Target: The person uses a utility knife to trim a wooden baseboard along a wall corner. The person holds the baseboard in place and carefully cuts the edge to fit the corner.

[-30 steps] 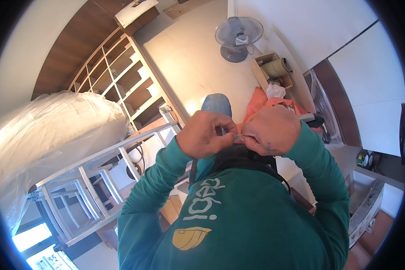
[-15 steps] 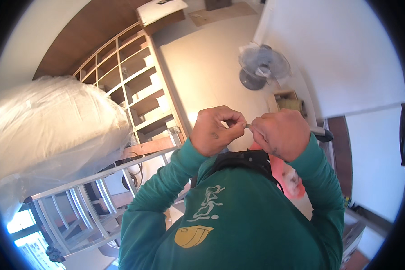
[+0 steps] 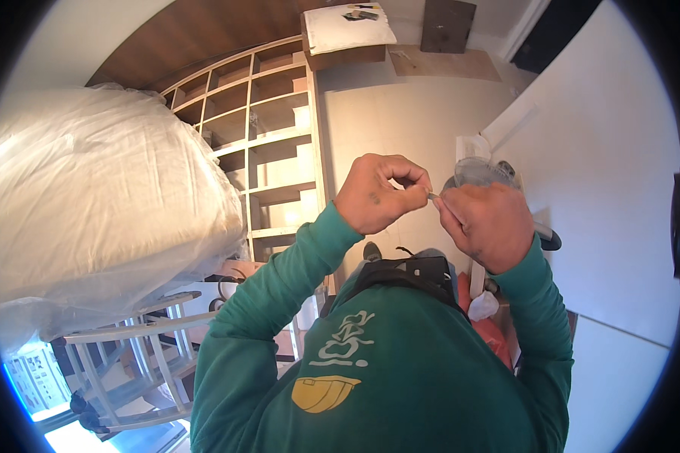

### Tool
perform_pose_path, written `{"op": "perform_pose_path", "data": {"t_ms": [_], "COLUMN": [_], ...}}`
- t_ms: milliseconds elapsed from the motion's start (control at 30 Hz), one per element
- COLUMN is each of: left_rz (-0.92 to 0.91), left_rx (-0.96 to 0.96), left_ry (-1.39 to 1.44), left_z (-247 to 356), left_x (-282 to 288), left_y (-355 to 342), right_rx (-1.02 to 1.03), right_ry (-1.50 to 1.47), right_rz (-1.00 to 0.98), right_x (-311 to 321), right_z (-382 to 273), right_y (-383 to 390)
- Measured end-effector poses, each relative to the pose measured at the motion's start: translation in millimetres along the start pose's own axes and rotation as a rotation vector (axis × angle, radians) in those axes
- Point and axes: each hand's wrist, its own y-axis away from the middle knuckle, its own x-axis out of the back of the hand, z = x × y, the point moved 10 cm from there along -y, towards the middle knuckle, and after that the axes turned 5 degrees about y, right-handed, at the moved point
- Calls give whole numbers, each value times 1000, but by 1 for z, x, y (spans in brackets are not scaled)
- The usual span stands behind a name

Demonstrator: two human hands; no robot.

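- The left hand (image 3: 379, 196) pinches one end of a tiny thin thing (image 3: 433, 196).
- The right hand (image 3: 488, 226) pinches its other end.
- It is between the hands, in front of the green top (image 3: 400, 362).
- Wooden shelves (image 3: 281, 138) are on the left.

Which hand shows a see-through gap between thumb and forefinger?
The left hand: it curls into a ring with a visible opening, while the right hand looks bunched, with no such gap showing.
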Motion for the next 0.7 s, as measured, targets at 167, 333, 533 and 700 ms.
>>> {"op": "perform_pose_path", "data": {"t_ms": [167, 333, 533, 700], "left_rz": [206, 514, 594, 728], "left_rx": [160, 80, 188, 188], "left_ry": [215, 159, -292, -486], "left_z": [-56, -89, -148, -137], "left_x": [77, 176, 227, 246], "left_y": [-47, -66, -83, -142], "right_rx": [63, -298, -295, -118], "right_ry": [-245, -762, -866, -796], "right_rz": [70, -168, -143, -150], "right_x": [11, -26, -57, -81], "right_z": [30, 112, 184, 227], "right_y": [-51, -98, -177, -262]}}
